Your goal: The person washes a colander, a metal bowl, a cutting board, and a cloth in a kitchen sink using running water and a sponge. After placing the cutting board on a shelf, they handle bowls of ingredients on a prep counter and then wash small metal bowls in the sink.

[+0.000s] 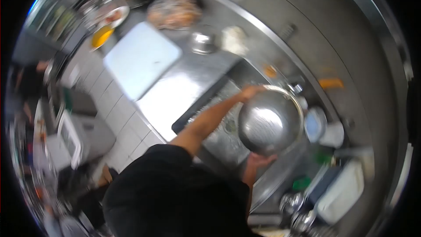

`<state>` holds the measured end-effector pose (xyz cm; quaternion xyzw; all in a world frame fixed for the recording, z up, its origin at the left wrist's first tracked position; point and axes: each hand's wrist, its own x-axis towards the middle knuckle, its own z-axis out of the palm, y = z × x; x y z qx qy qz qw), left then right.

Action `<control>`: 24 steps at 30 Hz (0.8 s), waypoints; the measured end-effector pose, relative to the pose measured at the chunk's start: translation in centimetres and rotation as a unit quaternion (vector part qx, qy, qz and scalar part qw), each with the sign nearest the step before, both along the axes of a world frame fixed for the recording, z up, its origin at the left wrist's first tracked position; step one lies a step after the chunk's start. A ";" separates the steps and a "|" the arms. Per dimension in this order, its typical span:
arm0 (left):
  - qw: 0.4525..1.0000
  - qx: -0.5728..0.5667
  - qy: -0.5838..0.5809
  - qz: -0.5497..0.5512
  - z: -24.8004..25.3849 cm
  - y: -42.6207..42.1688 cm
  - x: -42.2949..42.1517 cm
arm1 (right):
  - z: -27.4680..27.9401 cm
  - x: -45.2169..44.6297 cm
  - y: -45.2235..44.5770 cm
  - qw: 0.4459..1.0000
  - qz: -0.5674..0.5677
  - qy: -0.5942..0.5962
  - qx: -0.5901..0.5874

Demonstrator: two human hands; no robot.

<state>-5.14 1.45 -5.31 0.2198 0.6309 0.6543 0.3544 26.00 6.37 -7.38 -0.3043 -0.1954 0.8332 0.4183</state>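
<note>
A large round metal bowl (269, 123) is held over the right part of a steel sink (219, 140), its rounded outside facing up toward the camera. My left hand (253, 93) grips the bowl's upper left edge. At the lower edge, my right hand (262, 160) supports the bowl, its fingers partly stretched along the rim. Water or wet streaks show in the sink basin, around a drain. The fingertips behind the bowl are hidden, and the view is slightly blurred.
A white cutting board (142, 59) lies on the steel counter (175, 92) left of the sink. Behind it are a filled plastic bag (174, 10), a small metal bowl (203, 43) and a white cloth-like item (234, 40). Containers (342, 193) stand at right; other people (30, 79) are at far left.
</note>
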 end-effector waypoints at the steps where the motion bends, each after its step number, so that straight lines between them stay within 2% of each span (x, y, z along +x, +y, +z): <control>1: 0.992 -0.007 0.126 -0.020 -1.8 1.5 -0.8 | -0.7 1.0 0.8 0.999 0.024 0.013 -0.027; 2: 0.955 -0.065 0.290 -0.009 0.3 1.7 -1.0 | 1.8 1.1 0.2 0.995 0.029 -0.079 0.054; 3: 0.990 -0.105 0.096 0.012 3.5 1.5 -0.4 | 5.1 0.9 -0.6 0.976 0.029 -0.175 0.129; 4: 0.981 -0.150 0.122 -0.032 2.9 3.2 -1.5 | 4.5 1.4 0.2 0.956 -0.008 -0.231 0.181; 6: 0.978 -0.175 0.113 -0.010 2.6 5.9 -1.4 | 4.4 3.7 4.0 0.964 0.117 -0.203 0.126; 7: 0.986 -0.107 0.127 -0.016 2.3 7.1 -1.0 | 6.8 3.2 3.3 0.972 0.083 -0.181 0.125; 8: 0.989 -0.038 0.141 -0.027 2.3 8.4 -0.6 | 6.8 2.9 3.5 0.972 0.091 -0.176 0.128; 10: 0.968 -0.110 0.197 -0.107 3.2 11.2 -0.5 | 6.4 3.1 3.7 0.943 0.072 -0.240 0.218; 11: 0.970 -0.102 0.170 -0.141 2.9 12.7 0.7 | 6.3 3.0 3.4 0.931 0.065 -0.261 0.248; 12: 0.970 -0.093 0.142 -0.175 3.1 13.4 1.6 | 6.5 2.2 2.2 0.946 0.060 -0.249 0.196; 13: 0.951 -0.050 0.240 -0.189 6.7 10.9 3.5 | 6.6 1.0 0.9 0.960 0.057 -0.233 0.144; 14: 0.919 -0.066 0.337 -0.195 8.2 9.4 5.6 | 6.3 -0.2 0.2 0.971 0.058 -0.215 0.091; 15: 0.878 -0.080 0.432 -0.191 9.6 7.9 7.6 | 1.5 0.6 2.4 0.986 0.101 -0.133 -0.003; 16: 0.820 -0.150 0.521 -0.185 8.2 8.5 9.9 | -0.5 -0.2 2.5 0.985 0.112 -0.128 -0.007; 17: 0.818 -0.160 0.522 -0.181 7.5 7.1 10.3 | -1.9 -0.8 2.2 0.983 0.079 -0.142 -0.088; 18: 0.809 -0.078 0.567 -0.133 6.8 5.7 11.1 | -3.0 -1.5 1.9 0.972 0.040 -0.156 -0.169; 19: 0.791 0.010 0.605 -0.085 6.9 4.8 11.5 | -4.1 -2.7 2.1 0.972 0.041 -0.153 -0.171; 20: 0.818 -0.019 0.570 -0.074 7.4 4.5 10.4 | -5.1 -4.0 2.5 0.961 0.015 -0.162 -0.222; 21: 0.860 -0.070 0.506 0.019 7.1 3.8 9.1 | -5.5 -4.2 2.4 0.947 -0.015 -0.171 -0.272; 22: 0.894 -0.109 0.417 0.120 6.9 3.1 7.6 | 1.2 -6.2 -0.8 0.937 -0.027 -0.177 -0.301; 23: 0.912 -0.128 0.324 0.217 6.8 2.3 6.1 | 0.4 -5.6 -1.0 0.947 0.009 -0.154 -0.282; 24: 0.863 -0.175 0.456 0.131 8.2 -0.6 4.3 | -0.1 -5.3 -1.3 0.955 0.045 -0.132 -0.262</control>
